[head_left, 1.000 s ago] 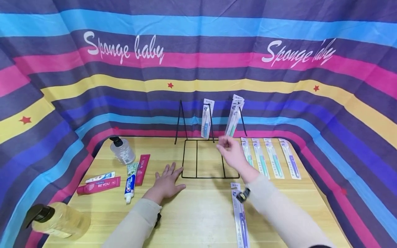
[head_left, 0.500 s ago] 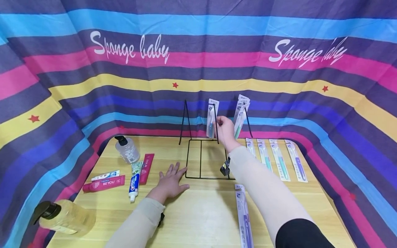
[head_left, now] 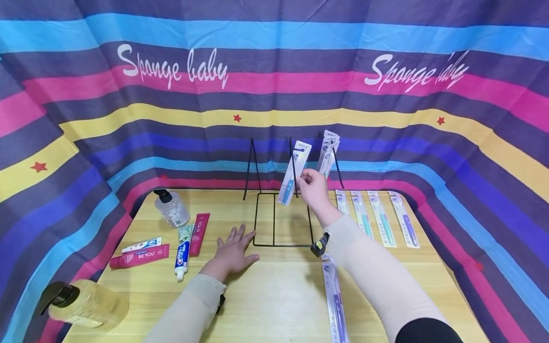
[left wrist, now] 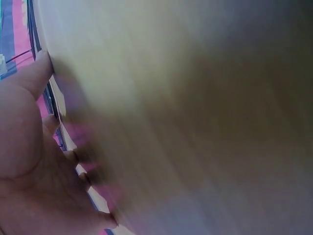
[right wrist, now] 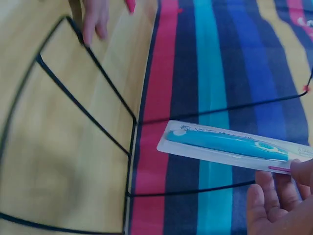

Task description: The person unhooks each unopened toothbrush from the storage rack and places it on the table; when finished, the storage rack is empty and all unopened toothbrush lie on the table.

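Lifted off the middle peg of the wire rack (head_left: 283,219) since half a second ago: blue toothbrush pack (head_left: 294,172), now tilted, pinched at its lower end by right hand (head_left: 315,190) above the surface's (head_left: 274,295) far edge. Left hand (head_left: 231,252) flat, fingers spread, beside the rack's front left corner.

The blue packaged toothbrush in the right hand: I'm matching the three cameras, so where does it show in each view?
Head: blue packaged toothbrush at centre, tilted, pinched by the right hand in front of the wire rack.
Left wrist: not in it.
Right wrist: lower right, lying across the frame.
Shared landmark: the wire rack.
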